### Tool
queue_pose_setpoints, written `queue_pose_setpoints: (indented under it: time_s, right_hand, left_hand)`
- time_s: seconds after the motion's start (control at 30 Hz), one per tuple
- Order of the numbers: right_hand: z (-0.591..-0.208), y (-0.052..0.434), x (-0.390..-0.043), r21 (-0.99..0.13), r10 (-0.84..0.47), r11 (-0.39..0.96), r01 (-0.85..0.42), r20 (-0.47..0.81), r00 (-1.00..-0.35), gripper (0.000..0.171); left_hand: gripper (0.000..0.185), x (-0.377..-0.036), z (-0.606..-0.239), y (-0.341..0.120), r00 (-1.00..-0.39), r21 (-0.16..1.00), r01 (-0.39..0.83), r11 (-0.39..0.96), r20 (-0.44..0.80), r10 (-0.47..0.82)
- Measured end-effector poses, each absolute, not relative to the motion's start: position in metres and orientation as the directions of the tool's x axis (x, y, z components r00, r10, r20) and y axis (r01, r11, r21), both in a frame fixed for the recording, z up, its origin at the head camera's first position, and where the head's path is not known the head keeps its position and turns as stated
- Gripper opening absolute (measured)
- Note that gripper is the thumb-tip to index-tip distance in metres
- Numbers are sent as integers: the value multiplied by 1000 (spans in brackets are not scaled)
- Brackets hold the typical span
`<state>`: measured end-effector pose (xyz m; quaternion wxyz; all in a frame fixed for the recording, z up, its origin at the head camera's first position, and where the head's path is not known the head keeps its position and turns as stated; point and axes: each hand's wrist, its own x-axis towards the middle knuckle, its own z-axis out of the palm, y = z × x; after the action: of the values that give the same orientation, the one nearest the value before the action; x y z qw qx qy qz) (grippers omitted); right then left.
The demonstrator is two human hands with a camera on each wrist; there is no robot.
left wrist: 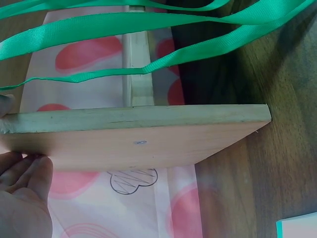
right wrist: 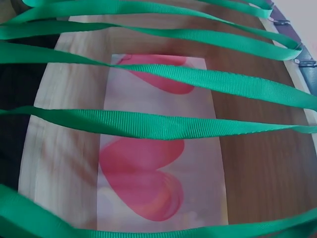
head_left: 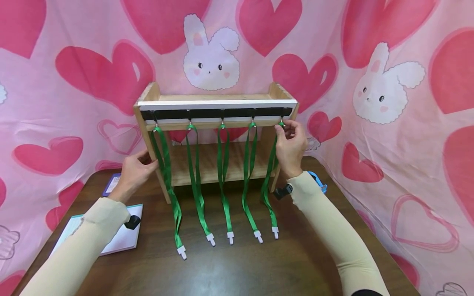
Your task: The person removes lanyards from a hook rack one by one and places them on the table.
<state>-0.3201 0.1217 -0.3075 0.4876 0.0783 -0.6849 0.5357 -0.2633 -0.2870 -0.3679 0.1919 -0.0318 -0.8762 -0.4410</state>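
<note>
A small wooden shelf (head_left: 207, 162) stands on the table, with green lanyards hanging in a row from hooks along its front rail. My left hand (head_left: 133, 172) grips the shelf's left side panel (left wrist: 109, 148), thumb on the front edge and fingers on the outer face. Beside it hangs the leftmost lanyard (head_left: 166, 164). At the right end, my right hand (head_left: 291, 148) pinches the top of the rightmost lanyard (head_left: 272, 216), just below its hook. White plastic clips end the lanyards near the tabletop. In the right wrist view, the straps (right wrist: 163, 126) cross before the shelf and the hand is hidden.
A white notebook (head_left: 120, 238) with a teal edge lies on the table (head_left: 207, 279) under my left forearm. Behind it is a blue-framed card (head_left: 112, 184). A bright blue item (head_left: 317, 181) sits behind my right wrist. Pink heart-patterned cloth (head_left: 259, 78) hangs around the table.
</note>
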Motion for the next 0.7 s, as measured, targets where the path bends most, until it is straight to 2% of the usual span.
queue_pose_setpoints:
  time_s: [0.33, 0.53, 0.7]
  right_hand:
    - [-319, 138, -336, -623, 393, 444, -644, 781, -484, 25]
    - [-317, 145, -337, -546, 338, 551, -631, 837, -430, 25]
    - [-316, 147, -337, -518, 275, 592, -618, 850, -449, 24]
  left_hand:
    - [60, -263, -368, -286, -932, 772, 213, 599, 345, -114]
    - [61, -263, -366, -285, -929, 767, 215, 604, 351, -115]
    - [60, -262, -367, -285, -928, 765, 211, 608, 353, -122]
